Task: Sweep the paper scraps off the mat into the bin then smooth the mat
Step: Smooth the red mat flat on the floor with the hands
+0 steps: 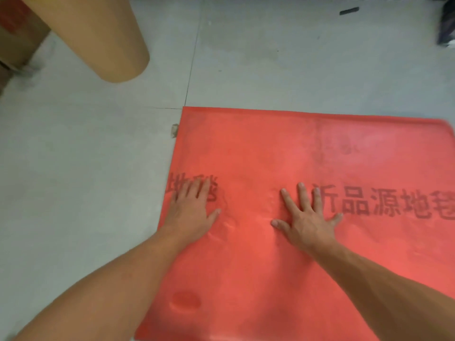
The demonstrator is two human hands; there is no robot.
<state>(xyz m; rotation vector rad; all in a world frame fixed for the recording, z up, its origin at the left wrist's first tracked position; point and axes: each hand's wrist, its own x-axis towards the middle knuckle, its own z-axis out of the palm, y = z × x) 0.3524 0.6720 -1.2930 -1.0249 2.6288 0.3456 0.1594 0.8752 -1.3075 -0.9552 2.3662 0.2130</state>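
Note:
A red mat (pixel 283 153) with dark printed characters lies flat on the grey tiled floor. My left hand (pixel 192 207) presses palm down on the mat near its left edge, fingers together and pointing away from me. My right hand (pixel 307 217) lies flat on the mat's middle with its fingers spread. Neither hand holds anything. The mat shows small dents and ripples around the hands and one oval dent near its front left. One small scrap (pixel 174 130) lies on the floor just off the mat's upper left edge. No bin is recognisable in view.
A large brown cardboard roll (pixel 103 38) leans in at the upper left, with cardboard boxes (pixel 17 43) behind it. A dark strip (pixel 349 11) lies on the floor far back. A black object (pixel 446 23) sits at the right edge.

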